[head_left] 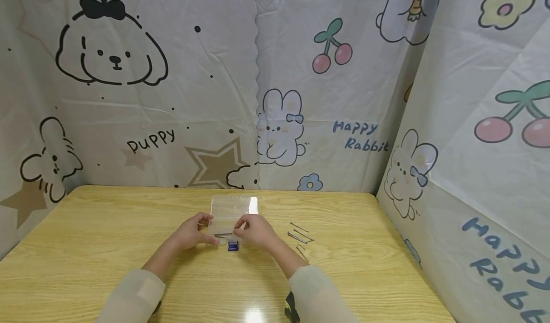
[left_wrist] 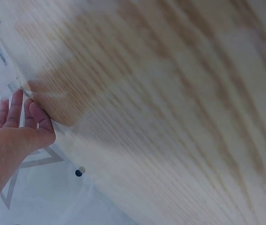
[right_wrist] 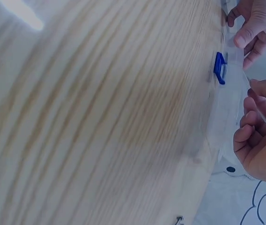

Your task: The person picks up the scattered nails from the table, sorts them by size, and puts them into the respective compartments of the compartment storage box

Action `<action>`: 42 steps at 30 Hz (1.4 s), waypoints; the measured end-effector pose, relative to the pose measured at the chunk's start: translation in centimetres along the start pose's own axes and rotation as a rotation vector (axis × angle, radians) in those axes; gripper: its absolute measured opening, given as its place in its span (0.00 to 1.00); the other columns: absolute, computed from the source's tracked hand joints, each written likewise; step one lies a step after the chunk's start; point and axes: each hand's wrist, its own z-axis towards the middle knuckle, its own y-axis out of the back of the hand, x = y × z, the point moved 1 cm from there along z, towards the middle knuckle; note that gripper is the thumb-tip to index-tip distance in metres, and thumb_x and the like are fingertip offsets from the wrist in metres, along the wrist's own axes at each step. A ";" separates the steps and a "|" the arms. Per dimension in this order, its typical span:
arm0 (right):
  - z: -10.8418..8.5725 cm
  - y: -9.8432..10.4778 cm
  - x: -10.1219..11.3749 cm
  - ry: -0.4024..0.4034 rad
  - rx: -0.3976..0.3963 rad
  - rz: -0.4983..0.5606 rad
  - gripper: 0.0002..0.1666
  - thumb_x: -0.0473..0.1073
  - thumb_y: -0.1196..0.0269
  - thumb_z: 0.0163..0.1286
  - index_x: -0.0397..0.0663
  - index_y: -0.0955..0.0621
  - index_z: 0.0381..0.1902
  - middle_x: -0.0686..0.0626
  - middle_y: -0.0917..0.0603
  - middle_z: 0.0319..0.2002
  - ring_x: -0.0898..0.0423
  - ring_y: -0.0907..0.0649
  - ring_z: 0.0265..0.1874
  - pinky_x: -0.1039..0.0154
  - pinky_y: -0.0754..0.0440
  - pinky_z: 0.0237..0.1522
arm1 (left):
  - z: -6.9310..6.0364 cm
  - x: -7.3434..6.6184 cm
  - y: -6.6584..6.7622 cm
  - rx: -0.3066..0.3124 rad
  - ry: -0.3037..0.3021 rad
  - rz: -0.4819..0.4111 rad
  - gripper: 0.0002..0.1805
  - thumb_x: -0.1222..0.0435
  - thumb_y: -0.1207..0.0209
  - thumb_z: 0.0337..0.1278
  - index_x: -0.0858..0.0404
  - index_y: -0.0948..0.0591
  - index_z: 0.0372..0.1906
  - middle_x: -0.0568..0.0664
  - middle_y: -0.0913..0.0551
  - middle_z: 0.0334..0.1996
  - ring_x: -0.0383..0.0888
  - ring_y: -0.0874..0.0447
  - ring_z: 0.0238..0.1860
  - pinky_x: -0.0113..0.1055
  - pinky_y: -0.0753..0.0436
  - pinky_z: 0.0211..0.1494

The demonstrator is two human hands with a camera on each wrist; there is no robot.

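Note:
A clear plastic box (head_left: 234, 214) stands on the table with its lid raised at the back. A blue latch (head_left: 233, 245) sits at its front. My left hand (head_left: 195, 232) grips the box's left side, thumb at the front corner and fingers farther back. Over the box's front right part, my right hand (head_left: 256, 231) has thumb and index finger together on a thin nail (head_left: 222, 235), mostly at the box's front edge. In the right wrist view the right hand (right_wrist: 264, 126) is beside the box with a thin line at its fingertips; details are blurred.
Several loose nails (head_left: 297, 237) lie on the wooden table (head_left: 361, 265) to the right of the box. A patterned cloth (head_left: 206, 98) hangs behind the table and along its sides. A dark patterned item (head_left: 291, 307) shows beside the right sleeve.

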 end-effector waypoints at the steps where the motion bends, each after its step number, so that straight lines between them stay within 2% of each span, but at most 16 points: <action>1: -0.1 0.2 -0.1 0.003 -0.002 -0.008 0.07 0.46 0.36 0.61 0.50 0.17 0.34 0.57 0.26 0.19 0.63 0.30 0.17 0.71 0.32 0.19 | 0.0 0.0 0.0 -0.001 0.002 -0.001 0.42 0.59 0.28 0.40 0.69 0.34 0.61 0.66 0.30 0.57 0.65 0.32 0.59 0.58 0.32 0.63; 10: -1.5 2.0 -1.1 -0.013 -0.009 -0.015 0.07 0.46 0.37 0.62 0.50 0.17 0.35 0.56 0.26 0.19 0.62 0.30 0.18 0.70 0.33 0.20 | 0.0 -0.1 0.1 0.001 0.001 0.014 0.43 0.55 0.28 0.39 0.69 0.34 0.61 0.64 0.30 0.56 0.64 0.32 0.58 0.55 0.31 0.62; 16: -2.0 2.9 -2.1 -0.010 -0.010 0.009 0.07 0.46 0.37 0.63 0.50 0.17 0.36 0.56 0.27 0.19 0.62 0.31 0.18 0.70 0.33 0.19 | 0.0 -0.1 0.1 -0.002 0.024 -0.002 0.43 0.58 0.28 0.40 0.68 0.34 0.62 0.64 0.30 0.57 0.65 0.34 0.60 0.57 0.34 0.64; 25: -3.1 3.8 -3.8 0.009 -0.060 0.011 0.06 0.44 0.36 0.61 0.48 0.17 0.34 0.56 0.28 0.19 0.62 0.31 0.19 0.71 0.33 0.21 | -0.1 -0.2 0.1 0.010 0.010 0.012 0.43 0.59 0.28 0.40 0.70 0.35 0.61 0.65 0.30 0.57 0.64 0.33 0.59 0.57 0.33 0.64; 33: -4.2 4.6 -5.3 -0.011 -0.066 0.001 0.07 0.45 0.37 0.63 0.48 0.17 0.35 0.54 0.26 0.22 0.61 0.30 0.21 0.69 0.32 0.22 | -0.1 -0.4 0.2 0.009 0.010 0.015 0.43 0.59 0.28 0.40 0.70 0.34 0.61 0.65 0.30 0.56 0.64 0.33 0.58 0.57 0.33 0.63; 42: -5.7 5.6 -7.5 -0.031 -0.056 0.032 0.07 0.44 0.39 0.64 0.47 0.18 0.36 0.53 0.26 0.20 0.61 0.32 0.16 0.69 0.32 0.18 | 0.0 -0.1 0.1 -0.004 0.025 0.001 0.42 0.59 0.28 0.40 0.69 0.34 0.62 0.65 0.30 0.57 0.63 0.33 0.59 0.57 0.33 0.64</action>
